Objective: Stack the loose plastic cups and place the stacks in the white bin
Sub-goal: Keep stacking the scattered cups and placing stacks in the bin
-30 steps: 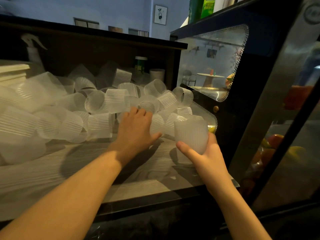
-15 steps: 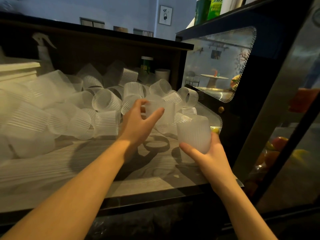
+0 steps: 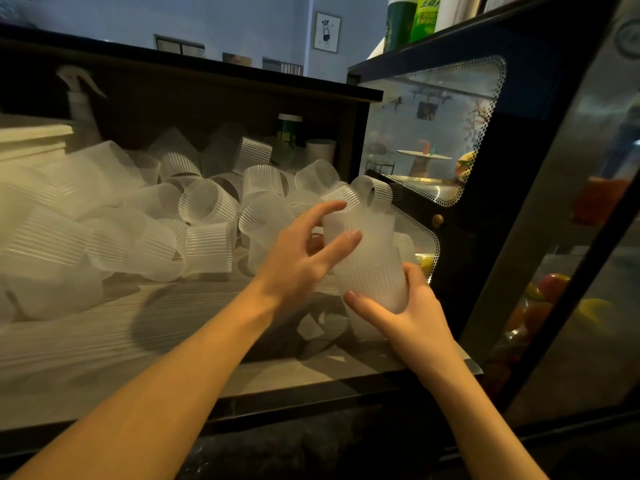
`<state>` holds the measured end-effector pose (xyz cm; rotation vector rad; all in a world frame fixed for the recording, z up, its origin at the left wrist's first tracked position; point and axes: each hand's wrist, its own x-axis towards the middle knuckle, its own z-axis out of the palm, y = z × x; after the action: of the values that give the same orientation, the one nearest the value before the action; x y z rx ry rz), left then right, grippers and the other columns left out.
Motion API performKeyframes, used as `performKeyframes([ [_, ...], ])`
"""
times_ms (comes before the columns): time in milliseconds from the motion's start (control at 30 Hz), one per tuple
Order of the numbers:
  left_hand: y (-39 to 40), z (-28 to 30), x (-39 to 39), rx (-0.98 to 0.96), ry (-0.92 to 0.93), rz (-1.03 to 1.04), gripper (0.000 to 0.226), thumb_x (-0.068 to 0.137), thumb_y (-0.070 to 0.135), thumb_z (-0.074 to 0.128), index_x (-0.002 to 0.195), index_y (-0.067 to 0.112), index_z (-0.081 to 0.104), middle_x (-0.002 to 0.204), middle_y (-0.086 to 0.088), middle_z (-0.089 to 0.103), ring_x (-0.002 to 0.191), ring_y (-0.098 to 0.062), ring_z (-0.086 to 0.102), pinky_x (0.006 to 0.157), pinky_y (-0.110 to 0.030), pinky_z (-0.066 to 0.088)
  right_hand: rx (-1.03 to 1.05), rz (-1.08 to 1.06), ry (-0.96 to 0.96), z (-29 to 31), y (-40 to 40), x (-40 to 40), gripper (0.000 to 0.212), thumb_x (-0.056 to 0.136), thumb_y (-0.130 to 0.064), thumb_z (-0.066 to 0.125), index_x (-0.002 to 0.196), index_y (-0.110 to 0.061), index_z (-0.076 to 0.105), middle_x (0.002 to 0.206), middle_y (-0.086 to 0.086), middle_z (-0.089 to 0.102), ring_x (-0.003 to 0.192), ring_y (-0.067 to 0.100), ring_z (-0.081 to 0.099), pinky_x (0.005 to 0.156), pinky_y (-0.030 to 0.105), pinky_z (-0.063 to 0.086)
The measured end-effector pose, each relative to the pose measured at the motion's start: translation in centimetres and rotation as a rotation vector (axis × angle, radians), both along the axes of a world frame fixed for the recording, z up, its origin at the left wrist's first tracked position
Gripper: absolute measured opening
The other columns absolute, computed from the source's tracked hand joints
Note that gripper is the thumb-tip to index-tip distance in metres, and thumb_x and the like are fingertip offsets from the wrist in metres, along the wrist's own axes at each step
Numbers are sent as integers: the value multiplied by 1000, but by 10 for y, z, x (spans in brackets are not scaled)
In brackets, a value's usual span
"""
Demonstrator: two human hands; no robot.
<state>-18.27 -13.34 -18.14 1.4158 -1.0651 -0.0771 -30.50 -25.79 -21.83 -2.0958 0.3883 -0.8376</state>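
A: Which step was in hand?

B: Nesting, I'd say. Left hand [image 3: 298, 261] had a loose cup [image 3: 360, 226] pinched between thumb and fingertips, sitting on top of the stack [image 3: 375, 282]. Right hand [image 3: 405, 313] gripped the stack from below, fingers curled round its lower end, thumb across the front.

A: Was the cup seated?

B: Couldn't tell. The frosted walls overlapped and the upper rim read as partly in, slightly tilted. Judged it as mid-insertion.

A: Where was all this relative to the pile?

B: Both hands were above the wooden counter [image 3: 173, 327], near its right end, just in front of the heap of loose cups [image 3: 207, 216]. The heap covered the back and left of the counter, cups lying on their sides every way.

A: Next move?

B: Probably push the cup straight down along the stack axis until it seats, then release and reach left for another. Thin ribbed plastic, so a light squeeze only.

A: White bin?

B: Not clearly identifiable. Many cups remained loose, so it looked early in the task.
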Motion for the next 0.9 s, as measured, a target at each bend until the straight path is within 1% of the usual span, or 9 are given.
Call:
performKeyframes([
  [167, -3, -2, 0, -24, -98, 19, 72, 80, 55, 65, 143, 25, 45, 125, -3, 61, 108, -16, 65, 87, -38, 58, 20, 81, -22, 2, 1, -2, 78, 63, -62, 76, 124, -32, 37, 108, -17, 49, 96, 7, 57, 67, 19, 56],
  [300, -4, -1, -2, -4, -120, -28, 72, 84, 59, 53, 148, 30, 38, 120, -4, 63, 104, -17, 64, 89, -36, 56, 38, 111, -44, 1, 2, -3, 76, 62, -58, 74, 123, -36, 35, 109, -15, 50, 97, 8, 58, 68, 21, 57],
  [400, -5, -1, -1, -58, -201, 91, 62, 85, 58, 55, 138, 26, 51, 110, 4, 66, 96, -9, 66, 81, -31, 58, 99, 165, -72, 1, 2, -4, 67, 63, -56, 76, 118, -42, 40, 106, -13, 55, 96, 6, 61, 69, 23, 57],
  [500, -6, -3, -2, -103, -240, 105, 56, 83, 55, 57, 130, 24, 57, 121, 4, 64, 101, -8, 66, 85, -30, 58, 172, 238, -90, 3, 2, -5, 63, 62, -58, 76, 115, -45, 44, 107, -10, 60, 97, 3, 63, 70, 25, 57],
  [600, -7, -8, -4, 48, -319, 61, 59, 86, 62, 46, 136, 30, 54, 131, 10, 60, 114, 1, 56, 95, -23, 50, 270, 238, -154, 3, 0, -7, 57, 66, -50, 75, 115, -45, 46, 106, -8, 62, 95, 6, 65, 69, 25, 57],
  [700, -6, -12, -1, 206, -415, 100, 67, 87, 70, 32, 141, 35, 48, 140, 17, 51, 128, 4, 42, 109, -31, 39, 249, 200, -199, 3, -1, -8, 60, 64, -53, 76, 115, -48, 46, 101, -17, 61, 96, 3, 63, 69, 22, 55],
  [767, -4, -7, 3, 150, -484, 173, 63, 91, 65, 33, 140, 29, 51, 133, 12, 57, 123, 1, 47, 105, -34, 42, 243, 181, -201, 2, 0, -7, 60, 64, -52, 77, 115, -48, 46, 102, -16, 61, 96, 2, 63, 70, 22, 55],
  [833, -2, 0, 12, 37, -552, 371, 60, 93, 60, 39, 137, 22, 53, 121, 8, 60, 111, -4, 53, 96, -32, 47, 248, 172, -193, 2, 0, -6, 56, 65, -49, 76, 113, -48, 46, 101, -18, 61, 96, 0, 62, 69, 21, 55],
  [900, 5, 5, 33, 7, -592, 600, 60, 91, 57, 47, 138, 18, 50, 122, 3, 58, 113, -11, 51, 95, -29, 44, 235, 164, -166, 2, 0, -5, 60, 65, -51, 76, 115, -44, 45, 104, -16, 60, 95, -2, 61, 68, 19, 54],
])
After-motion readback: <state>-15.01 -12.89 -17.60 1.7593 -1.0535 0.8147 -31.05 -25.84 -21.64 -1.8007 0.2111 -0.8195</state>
